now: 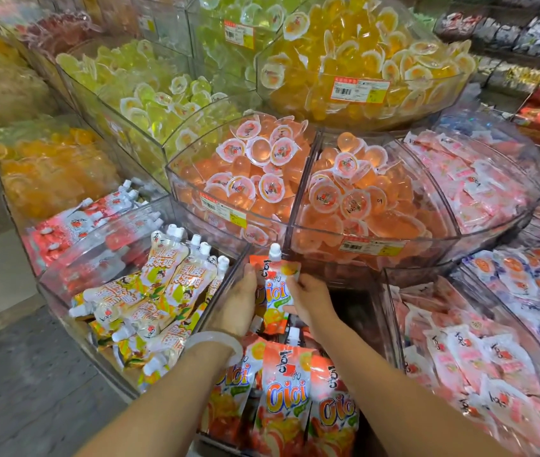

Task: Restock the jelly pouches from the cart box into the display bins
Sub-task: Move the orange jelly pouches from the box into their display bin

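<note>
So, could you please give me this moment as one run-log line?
step: placing pouch | left hand: holds orange pouch | right hand: holds same pouch | pouch: upright over clear bin | more pouches: below

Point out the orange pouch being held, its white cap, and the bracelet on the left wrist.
orange pouch [276, 293]: head view, printed front.
white cap [275, 250]: head view, cap top.
bracelet [213, 341]: head view, band across left wrist.

Head view of a clear-walled display. Left hand [240, 300] and right hand [309, 296] together hold an upright orange jelly pouch [276, 291], white cap uppermost, over a bin [229, 285] of like pouches [281, 397]. Adjacent bins hold yellow spouted pouches [159, 291], pink pouches [459, 357] and peach jelly cups [255, 173].
</note>
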Motion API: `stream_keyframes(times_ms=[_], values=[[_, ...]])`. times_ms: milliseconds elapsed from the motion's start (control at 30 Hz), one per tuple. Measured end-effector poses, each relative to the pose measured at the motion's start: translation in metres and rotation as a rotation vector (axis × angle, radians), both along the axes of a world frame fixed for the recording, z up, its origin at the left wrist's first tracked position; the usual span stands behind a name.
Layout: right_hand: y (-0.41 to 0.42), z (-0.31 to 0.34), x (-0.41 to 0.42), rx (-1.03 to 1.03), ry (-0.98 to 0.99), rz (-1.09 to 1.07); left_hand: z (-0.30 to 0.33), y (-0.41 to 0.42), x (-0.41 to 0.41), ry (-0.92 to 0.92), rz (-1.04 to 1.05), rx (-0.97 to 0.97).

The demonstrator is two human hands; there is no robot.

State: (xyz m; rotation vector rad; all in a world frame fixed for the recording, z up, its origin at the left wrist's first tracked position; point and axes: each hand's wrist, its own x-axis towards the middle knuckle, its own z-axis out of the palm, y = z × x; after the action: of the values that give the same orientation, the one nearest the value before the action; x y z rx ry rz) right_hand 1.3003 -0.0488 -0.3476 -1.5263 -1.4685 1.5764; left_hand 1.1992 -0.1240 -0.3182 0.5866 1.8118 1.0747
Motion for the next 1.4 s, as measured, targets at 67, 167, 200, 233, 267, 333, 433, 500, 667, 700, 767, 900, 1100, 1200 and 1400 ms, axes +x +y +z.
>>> stream_keyframes(times_ms=[67,167,200,233,267,333,433,500,667,700,767,900,1100,1200,1400], values=[[-0.003,0.0,0.002,-0.059,-0.013,0.043,0.009,-0.007,0.007,0.049,0.019,-0.018],[-0.006,0.001,0.004,-0.044,-0.107,0.109,0.023,-0.015,0.014,0.134,0.021,-0.043],[-0.006,0.0,0.004,-0.024,-0.124,0.129,0.03,-0.018,0.017,0.142,0.02,-0.038],[-0.007,0.003,0.004,-0.016,-0.136,0.159,0.023,-0.017,0.015,0.142,0.014,-0.03],[-0.008,0.005,0.004,-0.005,-0.149,0.184,0.019,-0.018,0.015,0.148,0.004,-0.031],[-0.009,0.01,0.006,0.023,-0.211,0.218,0.006,-0.018,0.011,0.143,-0.008,-0.034],[-0.013,0.024,0.013,0.07,-0.363,0.241,-0.003,-0.024,0.013,0.193,-0.053,-0.053],[-0.017,0.04,0.02,0.177,-0.483,0.312,0.001,-0.024,0.016,0.285,-0.145,0.017],[-0.037,0.069,0.049,0.576,-0.852,0.473,0.031,-0.021,0.028,0.992,-0.58,0.078],[-0.044,0.069,0.055,0.619,-0.936,0.507,0.032,-0.023,0.031,1.075,-0.643,0.029],[-0.059,0.066,0.066,0.632,-1.035,0.537,0.032,-0.033,0.042,1.139,-0.735,-0.051],[-0.09,0.065,0.089,0.546,-1.096,0.476,0.033,-0.044,0.066,1.152,-0.874,-0.072],[-0.116,0.091,0.152,0.534,-1.12,0.308,0.063,-0.046,0.119,1.21,-0.969,0.079],[-0.133,0.109,0.204,0.523,-1.152,0.2,0.08,-0.049,0.169,1.316,-1.016,0.193],[-0.188,0.117,0.337,0.414,-1.208,-0.026,0.09,-0.085,0.314,1.333,-1.197,0.385]])
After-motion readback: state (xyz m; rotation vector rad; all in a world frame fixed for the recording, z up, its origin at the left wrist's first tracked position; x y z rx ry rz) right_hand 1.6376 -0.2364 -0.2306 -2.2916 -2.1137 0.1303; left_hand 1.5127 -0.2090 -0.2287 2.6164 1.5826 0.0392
